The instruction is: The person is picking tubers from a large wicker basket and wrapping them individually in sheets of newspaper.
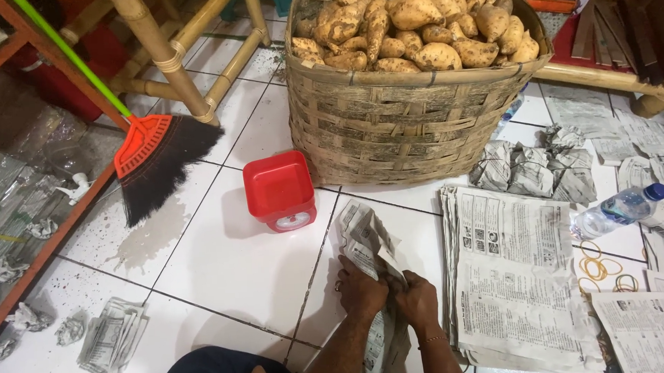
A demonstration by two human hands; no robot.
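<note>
Scene: A person is sitting on a white tiled floor, both hands working a newspaper bundle just in front of a big woven bamboo basket.
Left hand: The left hand is closing around the lower left side of the bundle, fingers curled over the paper; a ring is showing on one finger.
Right hand: The right hand is pinching the bundle's right side, a thin bangle sitting at the wrist.
Bundle position: It is standing tilted on the floor between the red kitchen scale and the stack of flat newspaper sheets, its top leaning towards the basket.
Handling: The paper is looking thin, soft and easily torn, light in itself; whatever is wrapped inside is hidden, so its weight cannot be told. Taking it low, where the folds are gathering under both hands, is likely to be holding the wrap together best.
Basket: Sweet potatoes are heaping above the rim.
Nearby: Finished paper-wrapped parcels are lying right of the basket, a plastic water bottle and loose rubber bands beside the sheets.
Left edge: A red-headed broom is leaning against a bamboo frame, crumpled paper scraps scattering nearby.
</note>
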